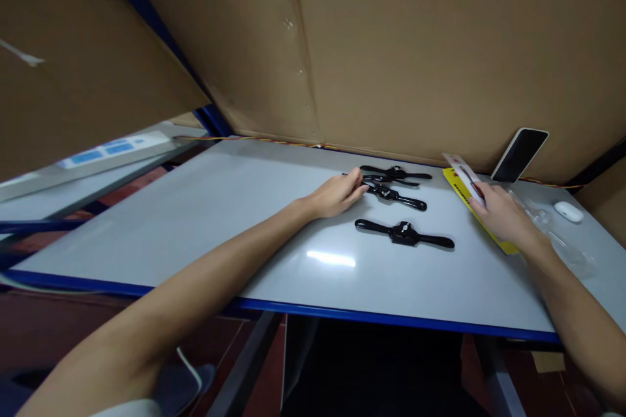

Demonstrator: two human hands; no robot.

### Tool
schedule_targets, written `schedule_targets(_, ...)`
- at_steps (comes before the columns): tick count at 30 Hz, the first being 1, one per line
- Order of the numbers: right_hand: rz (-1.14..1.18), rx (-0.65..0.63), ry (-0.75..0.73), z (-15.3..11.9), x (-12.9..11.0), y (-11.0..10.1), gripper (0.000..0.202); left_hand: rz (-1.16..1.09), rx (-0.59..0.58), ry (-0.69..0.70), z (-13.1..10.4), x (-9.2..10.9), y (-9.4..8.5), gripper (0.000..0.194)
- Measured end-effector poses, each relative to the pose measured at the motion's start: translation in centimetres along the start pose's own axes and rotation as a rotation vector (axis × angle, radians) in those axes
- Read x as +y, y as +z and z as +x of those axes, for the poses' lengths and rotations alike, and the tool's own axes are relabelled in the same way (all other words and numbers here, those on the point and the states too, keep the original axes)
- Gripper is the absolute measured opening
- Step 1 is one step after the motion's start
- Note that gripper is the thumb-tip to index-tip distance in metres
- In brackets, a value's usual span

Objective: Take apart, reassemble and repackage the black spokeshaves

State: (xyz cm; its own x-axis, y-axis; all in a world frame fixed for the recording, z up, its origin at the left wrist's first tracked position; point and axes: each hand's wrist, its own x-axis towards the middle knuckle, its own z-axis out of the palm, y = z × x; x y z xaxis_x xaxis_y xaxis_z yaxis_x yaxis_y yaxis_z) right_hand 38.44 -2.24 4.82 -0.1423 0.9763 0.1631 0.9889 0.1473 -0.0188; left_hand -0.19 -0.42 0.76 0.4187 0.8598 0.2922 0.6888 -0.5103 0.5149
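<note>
Several black two-handled tools lie on the white table; the nearest (405,233) is apart from the group at the back. My left hand (339,193) is closed around the left end of one black tool (397,197) in that group. Just behind it, other black tools (396,172) lie close together. On the right, my right hand (501,212) rests over a yellow and white packaging card (457,184), its fingers closed at the card's right edge. Part of the card is hidden under that hand.
A phone (520,155) leans upright against the cardboard wall (391,45). Clear plastic packaging (562,241) lies beside my right forearm, with a white rounded case (568,212) farther right. The table (147,228) has a blue front edge. A power strip (117,146) sits at the left.
</note>
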Motion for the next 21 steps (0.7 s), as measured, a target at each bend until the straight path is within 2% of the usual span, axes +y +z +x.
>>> schedule_targets(2, 0.02, 0.038, 0.006, 0.0, 0.1, -0.6, 0.052, 0.003, -0.032, 0.005, 0.2, -0.7, 0.0, 0.031)
schedule_targets(5, 0.036, 0.159, 0.027, -0.2, 0.4, -1.7, 0.048, 0.002, -0.06, 0.009, 0.3, -1.2, -0.1, 0.034)
schedule_targets(10, 0.046, 0.405, 0.11, -1.3, -0.1, -4.0, 0.046, 0.098, -0.085, 0.005, 0.4, -1.0, -0.3, 0.035)
schedule_targets(12, 0.054, 0.445, 0.139, -1.5, -0.5, -4.5, 0.048, 0.12, -0.082, 0.017, 0.5, -0.8, -0.3, 0.036)
schedule_targets(15, 0.064, 0.317, 0.163, -1.2, -0.6, -4.1, 0.056, 0.123, -0.109, 0.037, 0.6, -0.7, -0.5, 0.041)
schedule_targets(18, 0.021, 0.056, 0.235, -0.3, 0.1, -2.6, 0.065, 0.123, -0.148, 0.051, 0.4, -0.7, -0.6, 0.047)
schedule_targets(21, -0.028, -0.106, 0.277, 0.4, 0.9, -1.0, 0.089, 0.133, -0.113, 0.097, 0.3, -0.9, -0.6, 0.045)
